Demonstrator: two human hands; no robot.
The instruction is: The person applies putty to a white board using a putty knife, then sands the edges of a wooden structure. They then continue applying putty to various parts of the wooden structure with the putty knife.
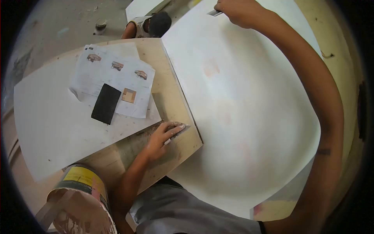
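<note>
the left hand lies low on the wooden desk, fingers curled round a flat, smeared scraper blade and pinning it where the desk meets the edge of the big white panel. the right hand reaches to the far end of that panel, closed round a small pale tool whose tip pokes out to the left; what kind of tool it is cannot be told.

near the lower left stands a paint tin with a yellow label, its rim and top crusted with pale, reddish-stained filler.

the panel is smooth, matt and white, with faint pinkish patches. on the desk lie a white sheet, printed papers with small pictures, and on them a black rectangular block.
</note>
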